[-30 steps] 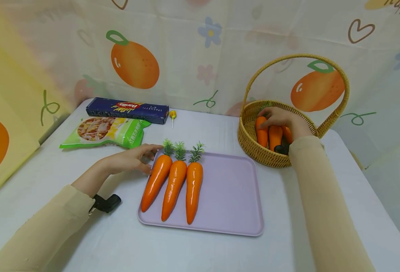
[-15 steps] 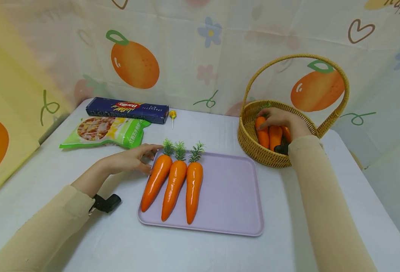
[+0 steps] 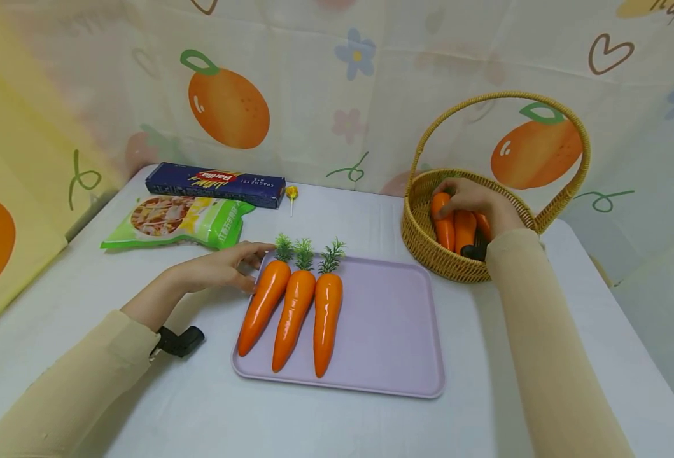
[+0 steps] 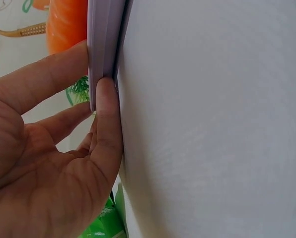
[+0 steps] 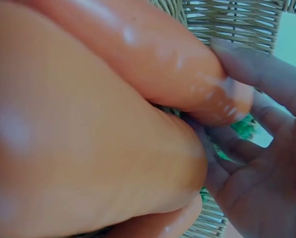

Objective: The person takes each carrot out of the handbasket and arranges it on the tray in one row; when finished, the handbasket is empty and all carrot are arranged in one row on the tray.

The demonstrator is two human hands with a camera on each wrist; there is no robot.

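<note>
My left hand (image 3: 216,270) holds the lilac tray (image 3: 382,318) at its far left corner; in the left wrist view, the fingers bear on its rim (image 4: 102,44). Three carrots with green tops lie side by side on the tray: a left one (image 3: 264,308), a middle one (image 3: 293,321) and a right one (image 3: 328,324). Inside the wicker basket (image 3: 445,261), my right hand (image 3: 477,197) grips the top end of a carrot (image 3: 443,222). In the right wrist view, thumb and fingers stand on either side of that carrot (image 5: 187,74). Another carrot (image 3: 464,232) lies beside it.
A blue spaghetti box (image 3: 216,184) lies at the back left, with a yellow lollipop (image 3: 291,192) by its end. In front of the box is a green food bag (image 3: 182,221). The basket's tall handle (image 3: 503,95) arches over my right hand.
In the basket, the carrot in my right hand has shifted very slightly, its lower end a little to the right. My left hand, the tray and its carrots have stayed in place.
</note>
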